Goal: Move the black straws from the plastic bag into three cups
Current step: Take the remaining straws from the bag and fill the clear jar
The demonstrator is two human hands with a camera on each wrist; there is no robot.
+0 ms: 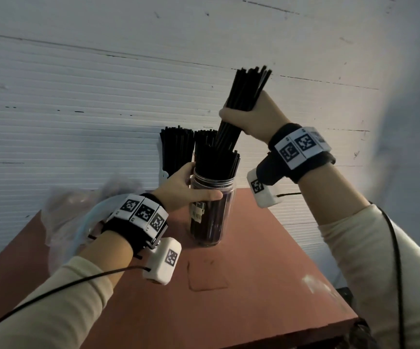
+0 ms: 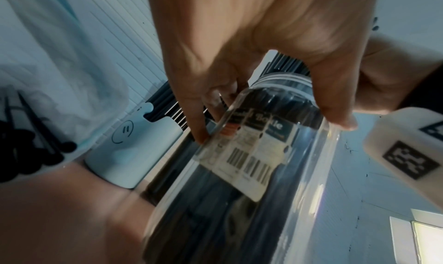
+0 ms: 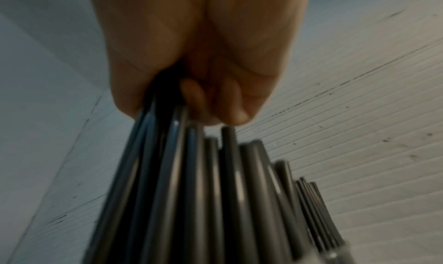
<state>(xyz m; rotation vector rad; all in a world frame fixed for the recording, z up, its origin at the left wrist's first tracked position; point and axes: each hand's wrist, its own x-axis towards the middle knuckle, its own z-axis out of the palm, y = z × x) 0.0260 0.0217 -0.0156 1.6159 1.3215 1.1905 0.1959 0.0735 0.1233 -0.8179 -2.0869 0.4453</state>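
My right hand (image 1: 251, 119) (image 3: 191, 50) grips a bundle of black straws (image 1: 247, 89) (image 3: 203, 192) above a clear cup (image 1: 214, 222) (image 2: 275, 173). The bundle tilts, and its lower ends reach in among the straws (image 1: 216, 159) that fill this cup. My left hand (image 1: 186, 190) (image 2: 239, 40) grips the cup near its rim, thumb in front and fingers behind. Behind it a white cup (image 1: 163, 176) (image 2: 134, 145) with a smiley face holds more straws (image 1: 177, 147). A third group of straws (image 1: 203, 138) stands beside that; its cup is hidden. The plastic bag (image 1: 78, 210) (image 2: 59, 59) lies left.
All of this stands on a reddish-brown table (image 1: 254, 273) against a white ribbed wall (image 1: 78, 96). Some black straws (image 2: 24, 154) show dark through the bag. The table's right edge (image 1: 317, 260) falls off close to the clear cup.
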